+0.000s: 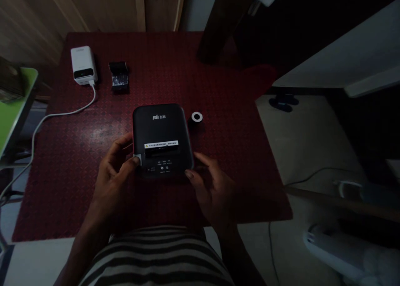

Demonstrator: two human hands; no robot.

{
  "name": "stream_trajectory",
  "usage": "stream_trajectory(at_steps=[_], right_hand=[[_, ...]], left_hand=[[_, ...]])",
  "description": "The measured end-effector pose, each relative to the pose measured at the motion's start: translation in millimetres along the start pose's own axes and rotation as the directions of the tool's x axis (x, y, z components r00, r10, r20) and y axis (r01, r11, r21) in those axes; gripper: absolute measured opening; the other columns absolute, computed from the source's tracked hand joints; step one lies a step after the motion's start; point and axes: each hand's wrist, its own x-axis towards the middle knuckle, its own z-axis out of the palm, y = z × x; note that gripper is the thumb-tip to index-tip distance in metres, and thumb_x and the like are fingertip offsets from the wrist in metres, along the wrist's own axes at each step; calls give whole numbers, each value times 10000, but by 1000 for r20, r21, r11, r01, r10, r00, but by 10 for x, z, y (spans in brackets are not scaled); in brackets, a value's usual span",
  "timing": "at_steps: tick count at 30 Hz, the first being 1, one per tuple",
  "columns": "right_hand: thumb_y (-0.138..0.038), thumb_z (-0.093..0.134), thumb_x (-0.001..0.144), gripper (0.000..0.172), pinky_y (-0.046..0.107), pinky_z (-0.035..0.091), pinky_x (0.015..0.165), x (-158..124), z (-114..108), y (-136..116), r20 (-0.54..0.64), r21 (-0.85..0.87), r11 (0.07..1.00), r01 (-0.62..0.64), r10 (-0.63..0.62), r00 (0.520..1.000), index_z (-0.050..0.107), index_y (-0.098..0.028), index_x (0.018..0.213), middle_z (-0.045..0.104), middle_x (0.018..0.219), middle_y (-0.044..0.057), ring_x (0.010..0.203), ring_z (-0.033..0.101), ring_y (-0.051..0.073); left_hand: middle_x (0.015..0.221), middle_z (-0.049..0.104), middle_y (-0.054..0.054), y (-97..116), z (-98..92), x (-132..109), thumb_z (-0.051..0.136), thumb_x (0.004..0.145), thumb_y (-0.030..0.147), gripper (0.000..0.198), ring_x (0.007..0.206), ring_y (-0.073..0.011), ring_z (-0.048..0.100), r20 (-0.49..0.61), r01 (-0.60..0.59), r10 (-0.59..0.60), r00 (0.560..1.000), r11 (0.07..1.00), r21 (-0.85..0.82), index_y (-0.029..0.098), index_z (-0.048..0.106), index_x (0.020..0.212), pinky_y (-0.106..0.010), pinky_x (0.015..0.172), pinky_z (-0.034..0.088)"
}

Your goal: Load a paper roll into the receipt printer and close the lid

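A black receipt printer lies on the red-covered table in front of me, its paper slot and buttons toward my body. My left hand grips its left side, the thumb on a pale tab at the lower left corner. On the opposite side, my right hand holds the lower right corner between thumb and fingers. Just right of the printer stands a small roll with a white end face and a dark centre. Farther back lies a small black item with a shiny, crumpled-looking middle; its kind is unclear.
A white power bank sits at the back left of the red table, its white cable running off the left edge. A dark post rises at the back right. Slippers lie on the floor to the right.
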Motion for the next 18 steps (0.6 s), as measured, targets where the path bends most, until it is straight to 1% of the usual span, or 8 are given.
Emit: stream_trajectory(at_steps=[4, 6, 9, 12, 15, 17, 18], right_hand=[[-472, 714, 1113, 294, 369, 729, 816, -1, 4, 5, 3, 31, 999, -37, 37, 999, 770, -286, 1334, 914, 1098, 47, 877, 882, 247], [-463, 727, 1103, 293, 382, 734, 840, -3, 4, 6, 0, 36, 998, -46, 46, 999, 778, -291, 1335, 915, 1132, 52, 914, 888, 256], [-428, 722, 1115, 283, 391, 741, 873, 17, -32, -8, 6, 52, 999, -16, 16, 1000, 776, -288, 1355, 913, 1172, 53, 988, 894, 260], [-376, 761, 1110, 288, 402, 736, 958, 120, -123, -56, -4, 34, 997, 74, -74, 997, 767, -266, 1377, 902, 1244, 68, 1108, 883, 261], [-227, 720, 1134, 231, 416, 698, 1070, 359, -174, -132, -8, -17, 975, 222, -223, 975, 778, -240, 1357, 890, 1300, 81, 1207, 857, 248], [-97, 625, 1147, 276, 426, 674, 1100, 586, -127, -199, 58, -47, 937, 347, -345, 937, 799, -234, 1311, 893, 1293, 75, 1207, 849, 232], [-49, 589, 1142, 318, 431, 664, 1102, 709, -78, -242, 124, -65, 913, 403, -393, 911, 810, -231, 1281, 895, 1284, 73, 1198, 844, 229]], left_hand=[[1452, 804, -81, -16, 7, 2, 816, 973, 344, 448, 1339, -335, 775, -11, -12, 12, 1000, 1000, 24, 309, 781, 1418, -465, 1105, 660], [1461, 801, -84, -36, 23, -10, 785, 985, 319, 467, 1326, -330, 781, -11, -10, 10, 1000, 999, 35, 315, 758, 1451, -470, 1094, 666], [1491, 787, -79, -91, 41, -38, 736, 1016, 326, 470, 1341, -322, 770, -42, -21, 23, 999, 999, 43, 315, 736, 1487, -462, 1089, 663], [1532, 764, -65, -165, 27, -53, 717, 1050, 368, 450, 1395, -318, 739, -49, -62, 64, 997, 997, 52, 327, 747, 1497, -458, 1133, 637], [1476, 792, -70, -232, 4, -35, 769, 1034, 428, 438, 1351, -325, 763, -26, -127, 128, 991, 991, 32, 335, 767, 1462, -453, 1088, 655], [1441, 806, -87, -269, -1, -10, 782, 1031, 493, 444, 1341, -336, 771, -20, -192, 193, 981, 981, 26, 316, 767, 1438, -459, 1067, 663], [1430, 810, -97, -285, 0, 3, 779, 1033, 526, 454, 1345, -343, 770, -19, -230, 230, 973, 973, 32, 303, 765, 1428, -466, 1069, 663]])
